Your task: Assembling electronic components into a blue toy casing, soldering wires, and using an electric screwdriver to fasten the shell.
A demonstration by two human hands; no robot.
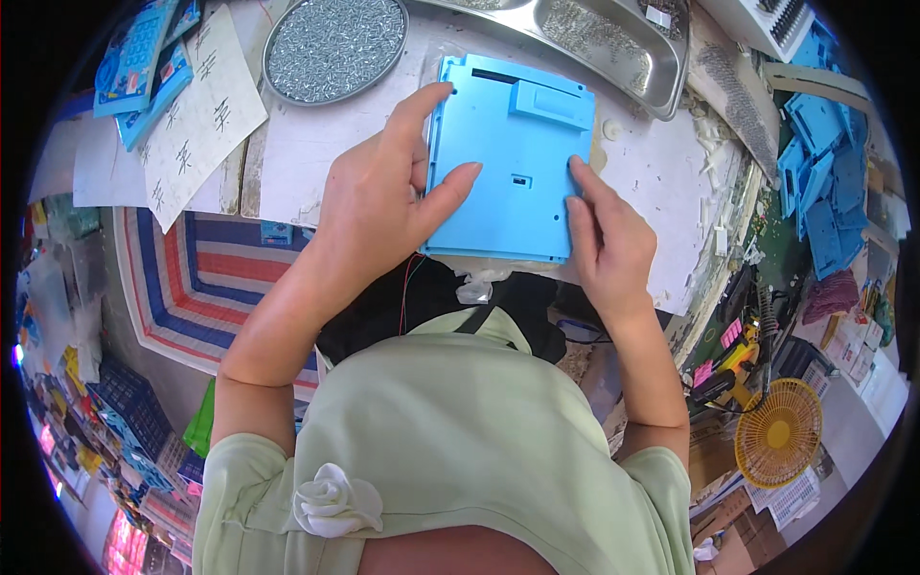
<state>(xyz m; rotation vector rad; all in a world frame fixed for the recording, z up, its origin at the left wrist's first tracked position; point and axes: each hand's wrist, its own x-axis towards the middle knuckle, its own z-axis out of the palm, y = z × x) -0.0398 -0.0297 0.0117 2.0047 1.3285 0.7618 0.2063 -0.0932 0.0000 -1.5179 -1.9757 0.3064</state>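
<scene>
A flat, squarish light blue plastic casing (479,163) lies near the table's front edge. It has a raised block and a dark slot near its far edge, plus a small rectangular hole around the middle. My left hand (376,187) grips its left side, with the thumb on the face and the index finger reaching the far left corner. On the right edge, my right hand (615,240) holds it between fingers and thumb. Crinkled clear plastic shows under the casing. The casing's underside is hidden.
Beyond my left hand stands a round tray (402,59) of small metal pieces. A steel compartment tray (678,67) holds more small parts at the far right. Blue plastic parts (826,177) are heaped at right. Blue toy-like panels (134,57) lie far left.
</scene>
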